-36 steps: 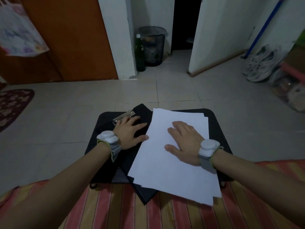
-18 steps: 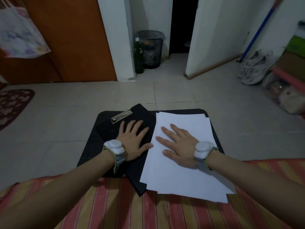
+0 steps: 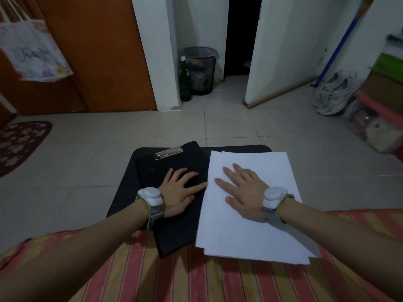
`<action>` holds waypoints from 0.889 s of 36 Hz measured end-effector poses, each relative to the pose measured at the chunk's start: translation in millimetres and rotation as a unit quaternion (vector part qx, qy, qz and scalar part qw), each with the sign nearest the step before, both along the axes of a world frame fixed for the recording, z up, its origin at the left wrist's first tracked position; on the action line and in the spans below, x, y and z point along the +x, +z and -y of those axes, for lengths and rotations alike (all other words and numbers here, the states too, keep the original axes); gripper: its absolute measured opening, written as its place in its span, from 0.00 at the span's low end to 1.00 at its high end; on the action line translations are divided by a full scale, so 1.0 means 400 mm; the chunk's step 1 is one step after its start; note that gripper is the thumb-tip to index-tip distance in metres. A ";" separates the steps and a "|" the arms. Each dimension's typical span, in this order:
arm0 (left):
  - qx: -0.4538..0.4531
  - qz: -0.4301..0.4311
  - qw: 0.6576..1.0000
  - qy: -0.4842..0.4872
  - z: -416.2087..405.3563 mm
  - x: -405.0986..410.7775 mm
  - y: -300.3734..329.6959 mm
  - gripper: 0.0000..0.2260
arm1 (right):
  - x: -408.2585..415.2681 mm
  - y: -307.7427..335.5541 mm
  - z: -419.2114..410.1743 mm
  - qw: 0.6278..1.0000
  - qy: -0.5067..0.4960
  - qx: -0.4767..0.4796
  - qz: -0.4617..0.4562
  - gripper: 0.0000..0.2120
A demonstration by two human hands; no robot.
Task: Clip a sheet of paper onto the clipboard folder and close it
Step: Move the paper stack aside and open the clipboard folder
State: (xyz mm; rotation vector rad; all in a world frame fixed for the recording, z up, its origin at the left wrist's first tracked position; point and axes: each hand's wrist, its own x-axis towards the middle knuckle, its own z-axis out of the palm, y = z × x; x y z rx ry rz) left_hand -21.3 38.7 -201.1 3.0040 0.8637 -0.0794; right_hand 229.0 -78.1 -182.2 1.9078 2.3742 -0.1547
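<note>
A black clipboard folder (image 3: 174, 227) lies on a small black table (image 3: 122, 199), its silver clip (image 3: 169, 152) at the far end. My left hand (image 3: 180, 192) rests flat on the folder with fingers spread, holding nothing. To the right lies a loose stack of white paper (image 3: 250, 236), beside the folder and overlapping its right edge. My right hand (image 3: 242, 192) lies palm down on the stack, fingers apart. Both wrists wear white bands.
A striped red and yellow cloth (image 3: 196, 280) covers the near surface under my arms. Grey floor tiles lie beyond the table. A mesh bin (image 3: 200, 70) and green bottle (image 3: 185, 81) stand by the wall, shoes (image 3: 333, 94) at right, a rug (image 3: 19, 142) at left.
The paper stack has slid right and straightened beside the folder. My left hand moved down the folder away from the clip, which is now fully visible.
</note>
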 end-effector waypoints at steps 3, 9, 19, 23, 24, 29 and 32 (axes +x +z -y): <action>0.002 -0.012 1.000 -0.022 0.009 0.012 -0.010 0.24 | -0.035 0.010 -0.009 0.999 0.030 0.004 -0.023 0.27; -0.003 -0.042 0.999 -0.030 -0.026 -0.033 0.005 0.27 | -0.036 -0.030 -0.004 0.999 0.021 -0.029 -0.035 0.29; -0.008 0.051 0.996 0.069 -0.022 -0.131 0.027 0.27 | -0.015 -0.070 -0.013 1.000 0.006 -0.008 -0.021 0.28; 0.000 0.051 0.995 0.087 -0.011 -0.130 0.020 0.32 | -0.017 -0.074 -0.024 1.000 -0.003 -0.003 -0.022 0.30; -0.005 0.050 0.994 0.093 -0.009 -0.131 0.016 0.32 | -0.019 -0.072 -0.026 1.000 -0.002 -0.002 -0.023 0.30; 0.003 0.031 0.996 0.086 0.012 -0.125 0.006 0.32 | -0.041 -0.047 -0.027 1.000 0.010 0.010 -0.015 0.32; 0.025 0.034 0.997 0.060 0.027 -0.119 0.018 0.41 | -0.074 -0.026 -0.036 0.999 0.017 0.016 -0.032 0.33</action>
